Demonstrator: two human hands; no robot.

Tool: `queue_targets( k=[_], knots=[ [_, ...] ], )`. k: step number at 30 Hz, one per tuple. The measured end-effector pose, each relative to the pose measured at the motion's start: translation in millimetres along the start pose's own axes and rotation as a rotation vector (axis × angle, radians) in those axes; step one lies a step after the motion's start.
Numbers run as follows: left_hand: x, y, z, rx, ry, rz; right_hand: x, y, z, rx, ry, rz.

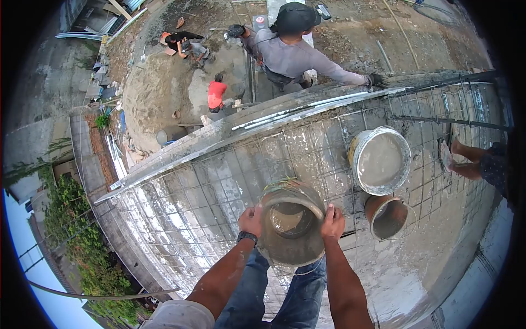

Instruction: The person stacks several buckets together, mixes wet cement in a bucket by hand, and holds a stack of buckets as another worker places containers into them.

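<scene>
Between my two hands is a cement-coated bucket (287, 252), tilted so that I look into its mouth. A little wet grey mix shows at the bottom. My left hand (251, 221) grips its left side, with a dark watch on the wrist. On the opposite side, my right hand (332, 223) is closed on the rim. A large white-rimmed bucket (408, 159) full of grey mix stands to the upper right. Beside it, a smaller brown bucket (375, 207) leans with its mouth facing me.
Steel rebar mesh (192, 219) covers the wet slab underfoot. Pale pipes (307, 112) lie along the slab's edge, with a drop beyond. A person in a grey shirt (290, 57) stands past that edge, and several workers are below. Another person's bare foot (446, 156) is at right.
</scene>
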State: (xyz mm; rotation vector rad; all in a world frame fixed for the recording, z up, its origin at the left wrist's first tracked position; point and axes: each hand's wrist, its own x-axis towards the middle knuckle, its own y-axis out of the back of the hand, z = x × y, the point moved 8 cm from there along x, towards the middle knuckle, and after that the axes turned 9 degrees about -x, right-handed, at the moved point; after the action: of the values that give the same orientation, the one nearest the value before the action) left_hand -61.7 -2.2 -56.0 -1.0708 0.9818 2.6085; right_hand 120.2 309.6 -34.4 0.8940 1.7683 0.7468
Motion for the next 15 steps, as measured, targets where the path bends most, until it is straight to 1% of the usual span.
queue_targets(
  k=[8, 15],
  knots=[
    [-1.7, 3.2, 1.1, 0.052, 0.013, -0.002, -1.2, -2.5, 5.1, -0.011, -0.011, -0.036],
    [-4.6, 4.0, 2.1, 0.014, 0.023, 0.0, -1.6, -5.4, 9.8, 0.021, -0.044, -0.05]
  ],
)
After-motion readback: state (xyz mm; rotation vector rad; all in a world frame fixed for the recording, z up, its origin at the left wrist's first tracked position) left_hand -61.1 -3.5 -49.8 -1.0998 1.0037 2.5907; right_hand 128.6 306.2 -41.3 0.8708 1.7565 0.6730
